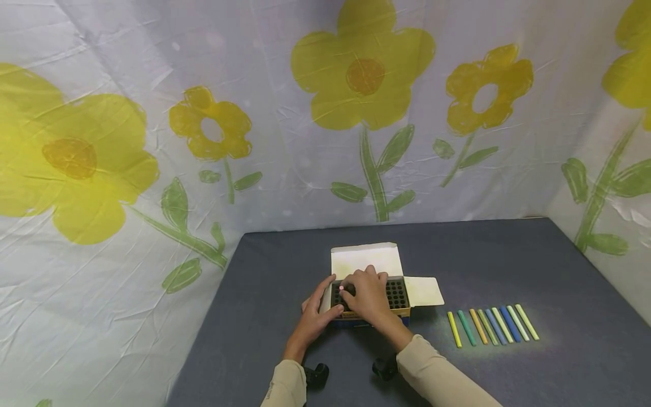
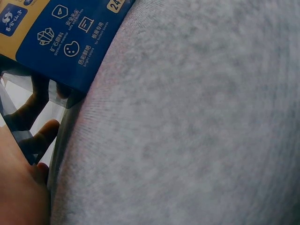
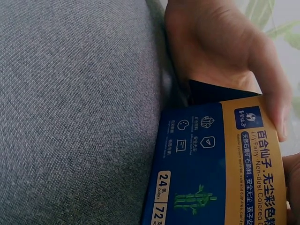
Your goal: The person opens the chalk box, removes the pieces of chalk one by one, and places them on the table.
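An open box of colored chalk (image 1: 398,294) stands on the table, its dark insert full of round holes. My left hand (image 1: 311,325) grips the left end of the box, thumb at the front edge and fingers along the far side. Over the left part of the insert, my right hand (image 1: 367,294) pinches a pink chalk stick (image 1: 341,288), of which only the tip shows. The right wrist view shows the printed blue and yellow box front (image 3: 197,154) close up, with the left hand (image 3: 215,47) at its end. In the left wrist view, part of the left hand (image 2: 18,183) shows beside the box.
To the right of the box lies a row of several chalk sticks (image 1: 492,326) in yellow, green, orange, blue and pale tones. The raised lid (image 1: 365,260) and a side flap (image 1: 424,291) spread out from the box. A flower-printed cloth (image 1: 285,169) hangs behind the dark table (image 1: 285,254).
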A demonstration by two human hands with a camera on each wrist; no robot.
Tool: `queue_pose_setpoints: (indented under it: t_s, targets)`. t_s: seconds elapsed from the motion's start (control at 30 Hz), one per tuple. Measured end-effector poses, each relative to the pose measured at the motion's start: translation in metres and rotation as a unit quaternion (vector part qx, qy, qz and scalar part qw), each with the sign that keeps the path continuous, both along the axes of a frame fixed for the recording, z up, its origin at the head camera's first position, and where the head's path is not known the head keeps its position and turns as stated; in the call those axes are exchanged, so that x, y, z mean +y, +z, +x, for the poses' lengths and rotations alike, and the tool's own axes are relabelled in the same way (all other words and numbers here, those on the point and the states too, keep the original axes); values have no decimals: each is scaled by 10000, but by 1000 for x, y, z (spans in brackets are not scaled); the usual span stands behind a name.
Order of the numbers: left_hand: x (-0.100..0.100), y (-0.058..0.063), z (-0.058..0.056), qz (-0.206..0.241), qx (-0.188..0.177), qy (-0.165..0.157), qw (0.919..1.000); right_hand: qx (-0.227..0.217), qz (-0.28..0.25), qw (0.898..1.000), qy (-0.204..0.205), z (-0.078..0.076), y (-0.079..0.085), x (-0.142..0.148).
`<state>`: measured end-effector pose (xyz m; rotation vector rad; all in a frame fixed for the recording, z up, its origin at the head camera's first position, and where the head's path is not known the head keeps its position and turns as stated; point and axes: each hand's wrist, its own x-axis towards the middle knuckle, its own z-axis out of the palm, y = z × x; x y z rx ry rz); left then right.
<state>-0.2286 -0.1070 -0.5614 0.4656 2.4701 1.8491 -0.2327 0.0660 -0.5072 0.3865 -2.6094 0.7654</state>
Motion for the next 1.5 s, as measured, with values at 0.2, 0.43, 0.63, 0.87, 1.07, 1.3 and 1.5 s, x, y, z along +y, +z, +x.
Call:
queue_pose_setpoints:
  t_s: [0.2,0.43,0.63,0.87,1.07,1.3,1.5]
  targets:
    - [0,12,5,-105,71,-77,9999,-39,-176,9998,107,0,0,2]
    - [-2,-12,-7,-162,164,-9,9997,-90,-570,9978,321,1,0,3]
    - [-4,-13,-8,-303,85,-10,9995,-188,-859,9949,498,2,2,4]
    - [-4,-11,-6,-468,122,24,9988,18,-1000,9927,678,2,0,6]
    - [-3,-6,-3,-380,208,30,9991,143,-1361,9886,625,2,1,7]
    - [-2,-11,-6,-321,202,1,9993,207,-1880,9793,724,-1,4,11]
    - [-2,-10,-6,-400,185,17,9990,448,-2035,9751,752,-2,6,15]
